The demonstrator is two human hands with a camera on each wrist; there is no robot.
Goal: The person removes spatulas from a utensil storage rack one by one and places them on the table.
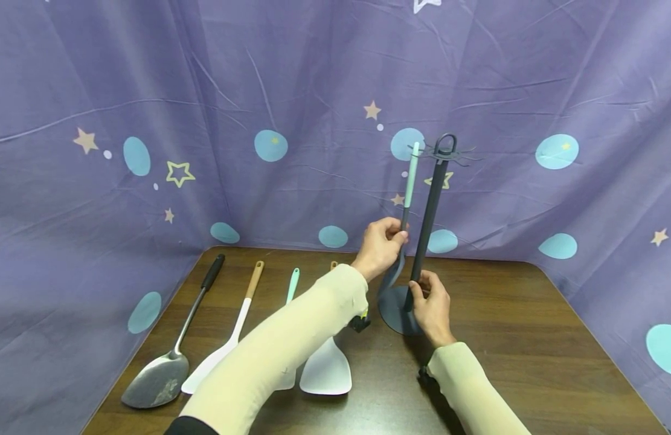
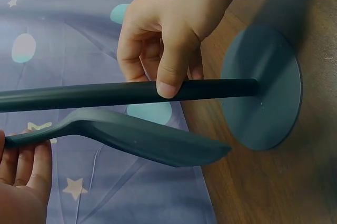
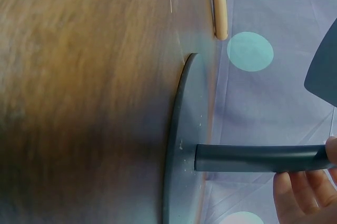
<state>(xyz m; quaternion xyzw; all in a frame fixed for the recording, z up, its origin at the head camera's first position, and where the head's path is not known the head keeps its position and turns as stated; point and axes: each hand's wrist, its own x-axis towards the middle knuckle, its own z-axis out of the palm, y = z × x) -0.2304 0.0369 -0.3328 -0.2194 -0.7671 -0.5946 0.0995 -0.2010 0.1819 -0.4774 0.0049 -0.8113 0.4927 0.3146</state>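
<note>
My left hand [image 1: 381,246] pinches the dark shaft of a spatula [image 1: 411,175] with a mint handle, held upright with its handle at the top. The spatula's curved grey head [image 2: 142,137] hangs beside the pole, above the round base in the left wrist view. Its handle tip is level with the thin hooks [image 1: 465,156] of a black utensil stand [image 1: 430,211]; I cannot tell whether it is hooked on. Lower down, my right hand [image 1: 434,305] grips the stand's pole with thumb and fingers. The pole leans slightly, and its base [image 3: 189,129] meets the table.
To the left on the wooden table [image 1: 509,338] lie a metal wok turner [image 1: 158,377] with a black handle, a white spatula [image 1: 243,314] with a wooden handle, a mint-handled utensil [image 1: 293,284] and another white turner [image 1: 327,368]. My left sleeve partly covers them. A purple curtain [image 1: 313,72] hangs behind.
</note>
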